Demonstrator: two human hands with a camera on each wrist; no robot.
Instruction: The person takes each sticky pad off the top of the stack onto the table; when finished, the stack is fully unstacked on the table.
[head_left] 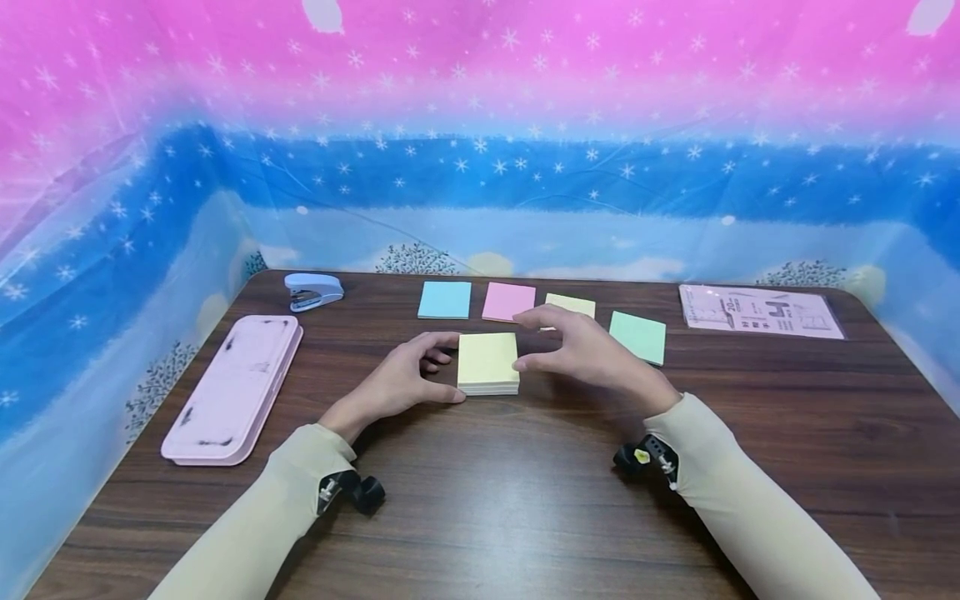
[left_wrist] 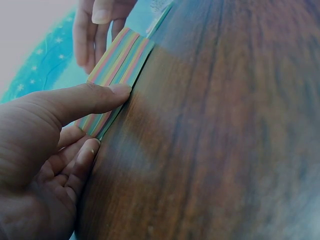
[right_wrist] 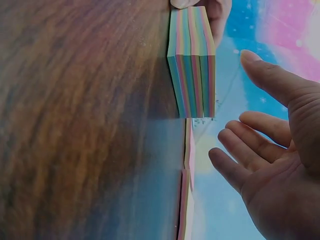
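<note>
A thick stack of sticky notes [head_left: 487, 358], yellow on top with coloured layers down its sides, sits on the table between the hands. My left hand [head_left: 401, 379] holds it from the left, thumb [left_wrist: 107, 98] against the layered side and fingers curled about the left end. To the right of the stack, my right hand [head_left: 585, 346] hovers with thumb and fingers spread apart. In the right wrist view that hand [right_wrist: 280, 150] has nothing in its grasp, and the layered stack [right_wrist: 192, 75] stands apart from its fingers.
Behind the stack lie blue [head_left: 444, 300], pink [head_left: 508, 302], yellow [head_left: 572, 305] and green [head_left: 637, 337] sticky-note pads in a row. A pink case [head_left: 232, 387] and a light blue stapler [head_left: 313, 292] are at left. A pink printed packet [head_left: 761, 312] lies back right.
</note>
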